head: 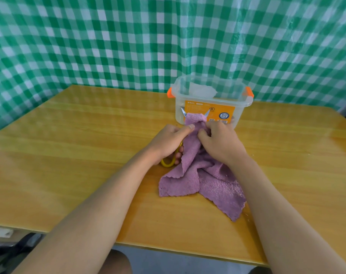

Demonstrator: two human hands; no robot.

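A purple fluffy cloth (pixel 207 180) lies bunched on the wooden table (pixel 69 155), its upper part lifted between my hands. My left hand (pixel 168 143) grips scissors with yellow handles (pixel 168 162); its thumb presses the cloth. The two open blade tips (pixel 183 112) poke out on either side of the cloth's top end. My right hand (pixel 221 143) pinches the cloth around the blades. Most of the scissors are hidden by the cloth and my left hand.
A clear plastic box (pixel 211 95) with orange latches and an orange label stands just behind my hands, with something white and crumpled inside. A green checked curtain (pixel 109 40) hangs behind the table. The table's near edge runs below my forearms.
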